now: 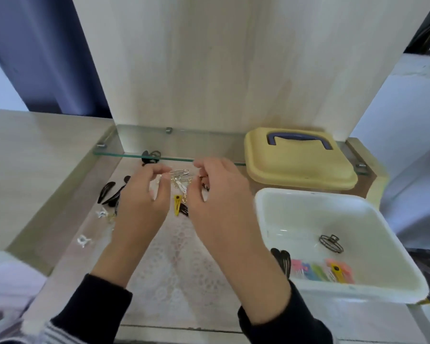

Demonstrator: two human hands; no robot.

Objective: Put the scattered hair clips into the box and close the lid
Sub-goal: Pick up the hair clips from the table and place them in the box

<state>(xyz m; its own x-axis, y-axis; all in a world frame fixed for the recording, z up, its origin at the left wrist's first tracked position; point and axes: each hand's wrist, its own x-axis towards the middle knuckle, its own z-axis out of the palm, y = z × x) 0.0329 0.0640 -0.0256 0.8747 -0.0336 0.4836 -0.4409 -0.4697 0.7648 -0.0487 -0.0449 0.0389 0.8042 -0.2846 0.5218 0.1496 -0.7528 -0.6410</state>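
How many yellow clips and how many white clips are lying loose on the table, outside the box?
Yellow snap clip: 1
White claw clips: 2
Total: 3
Not counted: the metal clip bunch pinched between the left hand and the right hand.

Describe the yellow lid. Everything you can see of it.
The lid is pale yellow, plastic by its look, squarish with rounded corners and a stepped rim. A dark blue handle lies folded flat in a recess on top. It lies top side up, seemingly resting on the glass shelf at the back right and overhanging its front edge, just behind the open white box. Neither the left hand nor the right hand touches it; both pinch silver clips to its left.
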